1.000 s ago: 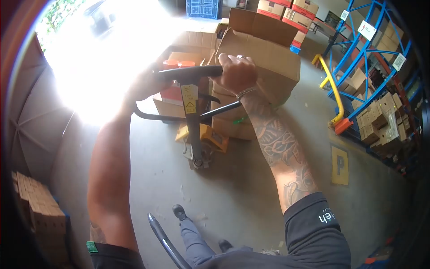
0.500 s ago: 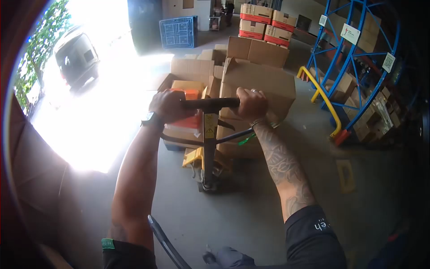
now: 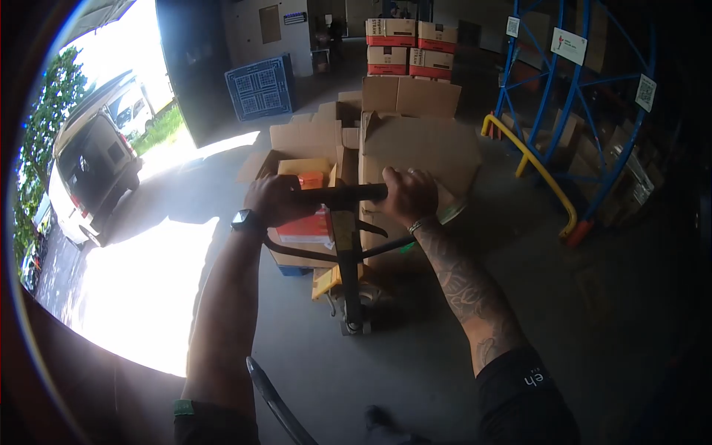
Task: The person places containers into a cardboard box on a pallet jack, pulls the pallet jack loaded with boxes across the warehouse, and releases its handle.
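My left hand (image 3: pixel 271 200) is wrapped round the left end of the black handlebar of a pallet jack (image 3: pixel 346 256). Round its right end my right hand (image 3: pixel 409 197) is closed too. Below the bar, the jack's dark shaft runs down to a yellow base and small wheels near the floor. Just beyond my hands, cardboard boxes ride on the load: an open box (image 3: pixel 304 139) with orange and red packages (image 3: pixel 308 226) at left, and a large brown box (image 3: pixel 419 152) at right. A blue pallet edge shows beneath the left box.
Blue racking (image 3: pixel 545 111) with a yellow guard rail (image 3: pixel 534 167) stands at right. Stacked red-and-tan cartons (image 3: pixel 410 48) are straight ahead. A blue plastic pallet (image 3: pixel 260 87) leans by the wall. Outside the bright doorway, a van (image 3: pixel 93 159) stands with its rear open.
My view has swung, so the van, blue pallet and cartons sit further left. The doorway glare has lessened. Both hands still grip the handlebar.
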A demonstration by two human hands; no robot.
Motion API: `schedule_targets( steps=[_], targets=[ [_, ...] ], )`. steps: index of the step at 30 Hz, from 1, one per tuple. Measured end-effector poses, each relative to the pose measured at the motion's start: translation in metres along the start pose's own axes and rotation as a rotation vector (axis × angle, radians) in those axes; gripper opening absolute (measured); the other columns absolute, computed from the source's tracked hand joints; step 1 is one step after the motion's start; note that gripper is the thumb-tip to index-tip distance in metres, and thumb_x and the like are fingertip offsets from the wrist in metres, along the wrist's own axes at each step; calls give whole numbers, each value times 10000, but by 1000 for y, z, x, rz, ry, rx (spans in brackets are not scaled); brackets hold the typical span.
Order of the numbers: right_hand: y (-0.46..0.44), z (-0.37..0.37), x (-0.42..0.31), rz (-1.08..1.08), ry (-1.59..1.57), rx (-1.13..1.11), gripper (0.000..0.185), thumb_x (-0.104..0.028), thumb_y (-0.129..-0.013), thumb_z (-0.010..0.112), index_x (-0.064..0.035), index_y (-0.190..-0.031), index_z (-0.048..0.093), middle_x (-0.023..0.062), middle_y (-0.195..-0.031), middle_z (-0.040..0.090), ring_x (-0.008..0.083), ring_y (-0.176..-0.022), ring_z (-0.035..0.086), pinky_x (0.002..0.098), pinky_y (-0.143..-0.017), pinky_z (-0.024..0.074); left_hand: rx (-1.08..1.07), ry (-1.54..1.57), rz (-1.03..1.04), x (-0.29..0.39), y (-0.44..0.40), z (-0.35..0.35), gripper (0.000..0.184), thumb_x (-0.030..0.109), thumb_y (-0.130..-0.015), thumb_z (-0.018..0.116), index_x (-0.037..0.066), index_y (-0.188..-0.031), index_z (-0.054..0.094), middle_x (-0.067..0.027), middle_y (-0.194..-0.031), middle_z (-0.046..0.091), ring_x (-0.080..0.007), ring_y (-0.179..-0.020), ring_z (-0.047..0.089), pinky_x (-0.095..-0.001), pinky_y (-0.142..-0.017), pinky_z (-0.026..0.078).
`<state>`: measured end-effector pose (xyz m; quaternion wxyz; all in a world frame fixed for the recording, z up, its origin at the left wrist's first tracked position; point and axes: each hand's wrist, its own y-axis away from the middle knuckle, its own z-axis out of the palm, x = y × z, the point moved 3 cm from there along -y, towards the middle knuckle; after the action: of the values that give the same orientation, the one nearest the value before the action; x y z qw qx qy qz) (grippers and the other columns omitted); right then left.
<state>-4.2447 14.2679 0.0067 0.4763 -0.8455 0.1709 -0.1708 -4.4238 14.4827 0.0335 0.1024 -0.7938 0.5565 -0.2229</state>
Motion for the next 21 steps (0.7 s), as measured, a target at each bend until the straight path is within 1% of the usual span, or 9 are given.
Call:
schedule_targets(
  steps=[4, 6, 9, 12, 13, 17, 18, 20, 21],
  targets=[
    [-2, 3, 10, 14, -45, -24, 464, -434, -621, 889, -145, -853, 611, 80, -716, 656, 332, -718, 661, 493, -680, 507, -7, 7, -9, 6, -10, 6, 493, 582, -697, 857, 147, -920, 795, -92, -859, 771, -315, -812, 741, -435, -779, 589],
    [-34, -20, 10, 9, -62, -5, 448, -421, -629, 886, -143, -846, 611, 85, -721, 661, 334, -725, 666, 487, -672, 513, 6, 30, 33, 13, -22, -27, 504, 579, -720, 875, 124, -913, 777, -57, -829, 763, -219, -744, 709, -373, -669, 552],
    [-48, -20, 18, 7, -43, -1, 428, -429, -656, 866, -141, -838, 608, 77, -723, 665, 330, -723, 669, 477, -671, 521, 76, -12, 97, 20, -32, -39, 488, 553, -734, 868, 111, -919, 777, -60, -827, 766, -218, -720, 714, -368, -660, 557],
    [-71, -33, 27, -29, -28, 60, 419, -445, -688, 841, -133, -834, 603, 65, -723, 665, 321, -713, 669, 471, -673, 521, 7, 80, 68, 33, -51, -65, 470, 524, -743, 861, 96, -918, 774, -66, -825, 767, -214, -701, 719, -356, -654, 563],
    [-76, -33, 31, -28, -18, 79, 427, -466, -696, 830, -129, -826, 603, 57, -719, 663, 311, -702, 667, 467, -672, 517, -86, 42, -52, 30, -63, -64, 463, 517, -710, 869, 144, -976, 800, -102, -930, 770, -294, -912, 738, -420, -823, 576],
    [-88, -36, 56, -10, 12, 84, 457, -464, -650, 866, -126, -814, 605, 55, -727, 655, 307, -713, 666, 456, -682, 508, -77, -5, -38, 51, -90, -72, 448, 495, -710, 872, 140, -972, 799, -107, -921, 772, -300, -905, 739, -426, -824, 577],
    [-87, -34, 66, -13, 22, 95, 457, -464, -650, 866, -126, -814, 605, 55, -727, 655, 307, -713, 666, 456, -682, 508, -45, 23, 29, 48, -99, -61, 471, 543, -728, 841, 146, -977, 800, -110, -920, 773, -303, -910, 740, -435, -825, 578],
    [-78, -33, 90, -1, 49, 68, 475, -448, -616, 889, -129, -819, 602, 58, -739, 656, 312, -719, 664, 456, -689, 508, -82, -62, 54, 55, -119, -33, 517, 599, -724, 842, 129, -934, 795, -45, -825, 765, -224, -747, 732, -373, -678, 563],
    [-74, -27, 104, 11, 39, 50, 479, -436, -592, 903, -139, -832, 614, 64, -761, 670, 317, -730, 667, 458, -698, 509, -86, -66, 57, 61, -125, -23, 517, 599, -724, 842, 129, -934, 795, -45, -825, 765, -224, -747, 732, -373, -678, 563]
  ],
)
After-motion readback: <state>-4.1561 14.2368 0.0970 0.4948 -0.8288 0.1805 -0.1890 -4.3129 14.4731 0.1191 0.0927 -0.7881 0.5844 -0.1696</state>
